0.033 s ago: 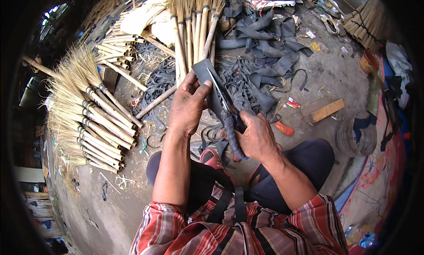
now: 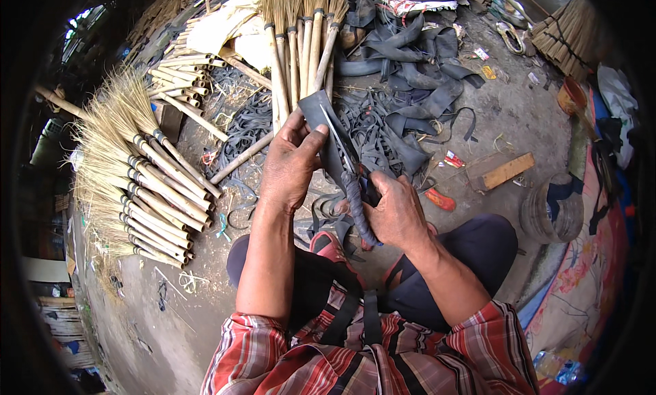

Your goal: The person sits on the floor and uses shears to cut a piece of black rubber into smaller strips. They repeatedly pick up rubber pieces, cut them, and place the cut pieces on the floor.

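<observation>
My left hand (image 2: 292,161) pinches a flat strip of black rubber (image 2: 313,108) between thumb and fingers, holding it up over the floor. In my right hand (image 2: 395,214) is a pair of scissors (image 2: 354,202) with cloth-wrapped handles. Its blades point up and away from me and lie along the rubber strip, close to my left thumb. Beyond my hands is a heap of thin cut rubber strips (image 2: 372,125). Larger pieces of black rubber (image 2: 427,80) lie farther off to the right.
Grass brooms (image 2: 160,183) with short handles lie in a row at the left, and more brooms (image 2: 301,60) lie straight ahead. Bamboo handles (image 2: 181,77) are stacked at the far left. At right are a wooden board (image 2: 507,171), an orange-red object (image 2: 439,199) and a round container (image 2: 552,210).
</observation>
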A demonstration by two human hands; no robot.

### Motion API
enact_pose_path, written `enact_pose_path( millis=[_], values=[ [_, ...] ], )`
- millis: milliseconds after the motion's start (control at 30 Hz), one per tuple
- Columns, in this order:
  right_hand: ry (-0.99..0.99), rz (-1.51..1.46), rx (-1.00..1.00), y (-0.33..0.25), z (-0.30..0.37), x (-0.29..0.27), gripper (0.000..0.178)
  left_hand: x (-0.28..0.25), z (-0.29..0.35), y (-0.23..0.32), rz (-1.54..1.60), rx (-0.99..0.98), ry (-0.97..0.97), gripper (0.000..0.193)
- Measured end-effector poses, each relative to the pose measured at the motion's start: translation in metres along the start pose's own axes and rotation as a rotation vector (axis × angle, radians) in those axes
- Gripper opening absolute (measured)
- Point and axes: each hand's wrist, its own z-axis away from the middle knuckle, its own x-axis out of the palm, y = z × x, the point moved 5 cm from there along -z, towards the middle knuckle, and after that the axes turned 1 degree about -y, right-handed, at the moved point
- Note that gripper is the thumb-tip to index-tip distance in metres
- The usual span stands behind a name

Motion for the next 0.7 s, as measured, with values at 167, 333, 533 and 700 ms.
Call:
enact_pose_path(
  millis=[167, 333, 533, 700],
  values=[
    [0.297, 0.014, -0.224, -0.005, -0.005, -0.002, 0.076, 0.006, 0.005, -0.006, -0.093, -0.048, -0.135, 0.038],
    [0.154, 0.065, -0.08, 0.002, -0.004, -0.003, 0.071, 0.006, 0.002, -0.013, -0.106, -0.048, -0.182, 0.038],
    [0.043, -0.121, 0.035, 0.006, -0.005, -0.004, 0.073, -0.001, -0.002, -0.012, -0.233, -0.063, -0.166, 0.035],
    [0.317, -0.2, -0.147, 0.003, -0.012, -0.003, 0.066, 0.007, 0.005, -0.013, -0.161, -0.055, -0.286, 0.031]
  ],
)
